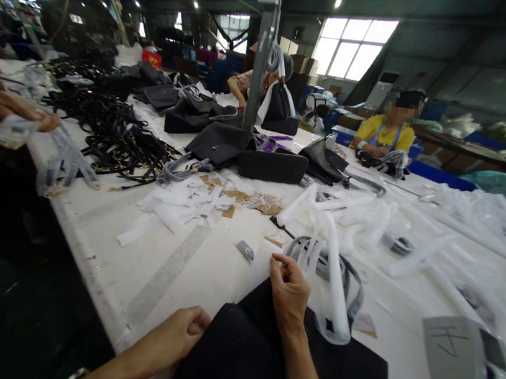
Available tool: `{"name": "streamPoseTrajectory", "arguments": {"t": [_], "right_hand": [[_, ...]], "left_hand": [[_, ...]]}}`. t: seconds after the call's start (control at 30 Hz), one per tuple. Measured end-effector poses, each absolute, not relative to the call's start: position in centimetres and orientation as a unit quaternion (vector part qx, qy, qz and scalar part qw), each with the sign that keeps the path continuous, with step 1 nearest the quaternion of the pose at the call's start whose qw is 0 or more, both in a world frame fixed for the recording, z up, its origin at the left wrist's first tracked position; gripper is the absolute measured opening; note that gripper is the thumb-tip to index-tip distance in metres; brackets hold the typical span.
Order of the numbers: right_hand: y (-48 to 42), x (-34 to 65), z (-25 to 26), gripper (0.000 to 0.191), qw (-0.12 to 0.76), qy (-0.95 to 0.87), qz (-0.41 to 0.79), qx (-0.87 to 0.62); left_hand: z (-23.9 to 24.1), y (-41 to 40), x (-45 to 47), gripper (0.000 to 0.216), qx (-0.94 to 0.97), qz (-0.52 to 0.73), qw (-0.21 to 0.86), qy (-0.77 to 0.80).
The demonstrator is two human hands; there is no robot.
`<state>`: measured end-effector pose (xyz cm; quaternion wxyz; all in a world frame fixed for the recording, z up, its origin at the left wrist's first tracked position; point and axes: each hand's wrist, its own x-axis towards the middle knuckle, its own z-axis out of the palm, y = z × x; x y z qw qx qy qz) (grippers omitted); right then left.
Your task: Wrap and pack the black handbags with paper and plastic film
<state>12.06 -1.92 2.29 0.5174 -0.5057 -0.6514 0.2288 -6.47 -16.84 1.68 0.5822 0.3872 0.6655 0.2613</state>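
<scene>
A smooth black leather-like bag (233,362) is lying beside the curled fingers of the left hand (180,335) and under the bent-fingered right hand (289,295), seemingly for steadying, though I cannot tell whether either is grasping.

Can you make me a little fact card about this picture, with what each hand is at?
Left hand: curled at the black bag's left edge
Right hand: over the bag, fingertips close together
Table: white, under the bag
Beside right hand: white tube
Farther left: pile of black straps
Across the table: person in yellow
</scene>
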Motion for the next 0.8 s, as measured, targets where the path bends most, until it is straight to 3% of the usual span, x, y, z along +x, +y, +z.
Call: {"name": "streamPoseTrajectory", "arguments": {"t": [0.2, 0.43, 0.57, 0.8], "right_hand": [[-1.7, 12.3, 2.4, 0.020, 0.480, -0.725, 0.167, -0.465], [-2.9, 12.1, 3.3, 0.010, 0.404, -0.842, 0.092, -0.346], [-3.2, 12.2, 3.6, 0.009, 0.421, -0.839, 0.046, -0.343], [-3.2, 11.6, 3.5, 0.009, 0.356, -0.876, 0.175, -0.274]], "left_hand": [[1.5, -17.0, -6.2, 0.038, 0.324, 0.307, 0.667, 0.596], [0.5, -16.4, -6.5, 0.023, 0.479, 0.263, 0.551, 0.631], [1.2, -16.4, -6.5, 0.023, 0.503, 0.233, 0.560, 0.616], [1.3, -17.7, -6.0, 0.040, 0.513, 0.279, 0.597, 0.550]]}}
